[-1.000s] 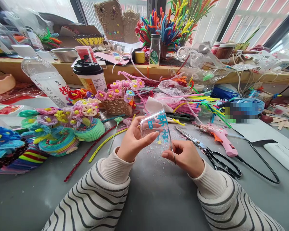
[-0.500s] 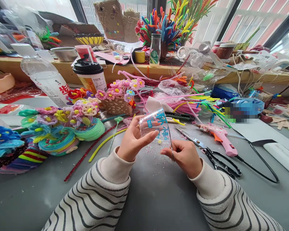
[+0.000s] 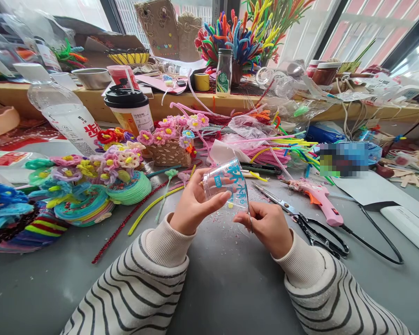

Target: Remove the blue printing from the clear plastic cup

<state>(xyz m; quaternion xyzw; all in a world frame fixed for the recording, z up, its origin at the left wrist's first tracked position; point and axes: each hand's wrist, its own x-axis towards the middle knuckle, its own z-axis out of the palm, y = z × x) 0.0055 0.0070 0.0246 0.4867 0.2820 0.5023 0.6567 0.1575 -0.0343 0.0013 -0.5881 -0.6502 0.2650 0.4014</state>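
A clear plastic cup (image 3: 226, 184) with blue printing lies tilted in my left hand (image 3: 197, 202), whose fingers wrap round its far side with the thumb across the front. My right hand (image 3: 268, 225) is closed at the cup's right end, thumb and forefinger pinched on a thin silvery strip (image 3: 248, 211) along the rim. What the strip is made of cannot be made out. Below the hands, small pink and white bits are scattered on the grey table (image 3: 226, 288).
Black-handled scissors (image 3: 300, 218) and a pink glue gun (image 3: 321, 200) with a black cord lie right. Pipe-cleaner flower pots (image 3: 129, 188), a bottle (image 3: 64, 116) and a lidded paper cup (image 3: 131, 114) stand left. Loose pipe cleaners (image 3: 153, 207) lie left of my hands.
The clear cup has turned slightly in my left hand, its printing now facing me more. My right hand keeps its pinch at the rim, almost in the same place.
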